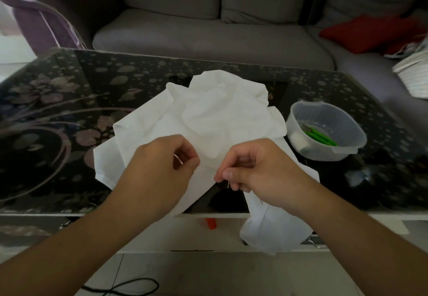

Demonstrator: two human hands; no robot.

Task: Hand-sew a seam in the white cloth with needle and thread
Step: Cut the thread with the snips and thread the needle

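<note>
Right hand (257, 168) pinched the needle (228, 183) at the cloth's near edge, likely mid-stitch. Left hand (162, 163) gripped the white cloth (208, 119), apparently tensioning it. Cloth lay crumpled on the desk (69, 110), one end overhanging. Plastic bowl (347, 152) nearby.

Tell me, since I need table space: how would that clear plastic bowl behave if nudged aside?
The clear plastic bowl looks thin-walled, so probably light. On the glossy glass table it would likely slide rather than tip, given its low, wide shape. The green-handled tool inside might rattle or shift.
</note>
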